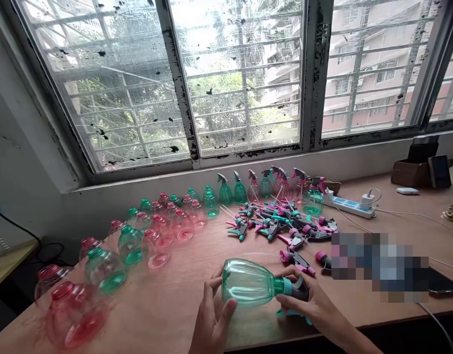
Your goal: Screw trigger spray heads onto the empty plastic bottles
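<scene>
A clear green spray bottle (248, 282) lies on its side in the air above the table's front edge, its base to the left. My left hand (213, 312) is closed round the base end, thumb in front and fingers behind. At the neck, my right hand (303, 295) grips the grey and teal spray head (288, 286), which sits on the bottle's mouth. A teal trigger shows below my right fingers. Whether the head is fully tightened cannot be seen. Just beyond lies a loose pink and grey spray head (298, 260).
Several open red and green bottles (162, 228) stand at the left. A pile of spray heads (278, 219) lies in the middle, with bottles wearing heads (239, 187) behind. A power strip (349, 204) with cables and a phone (442, 281) are at the right.
</scene>
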### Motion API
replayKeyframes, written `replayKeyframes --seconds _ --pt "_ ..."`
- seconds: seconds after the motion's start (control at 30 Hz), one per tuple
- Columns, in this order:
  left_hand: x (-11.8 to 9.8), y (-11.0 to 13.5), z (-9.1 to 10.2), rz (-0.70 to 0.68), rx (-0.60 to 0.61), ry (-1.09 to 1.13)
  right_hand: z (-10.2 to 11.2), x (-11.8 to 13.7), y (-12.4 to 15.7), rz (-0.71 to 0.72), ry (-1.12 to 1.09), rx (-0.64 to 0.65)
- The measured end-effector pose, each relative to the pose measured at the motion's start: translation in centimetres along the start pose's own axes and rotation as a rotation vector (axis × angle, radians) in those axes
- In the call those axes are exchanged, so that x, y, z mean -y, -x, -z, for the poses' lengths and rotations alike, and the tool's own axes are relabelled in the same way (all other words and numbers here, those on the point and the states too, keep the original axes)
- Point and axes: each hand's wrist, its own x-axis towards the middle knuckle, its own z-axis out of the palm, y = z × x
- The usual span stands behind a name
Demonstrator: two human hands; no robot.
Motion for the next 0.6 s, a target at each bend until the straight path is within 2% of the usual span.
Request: replayKeyframes --seconds 0.27,0.47,0.6 --pt "0.2 -0.5 0.2 -0.004 0.079 -0.062 0.2 0.3 -0.4 -0.027 -0.061 0.037" --pt "-0.9 -0.2 0.1 0.083 0.089 0.079 0.1 -0.2 0.0 -0.006 0.018 0.026" --pt "-0.6 -0.4 0.2 0.105 0.138 0.116 0.0 0.1 0.1 -0.010 0.045 0.023"
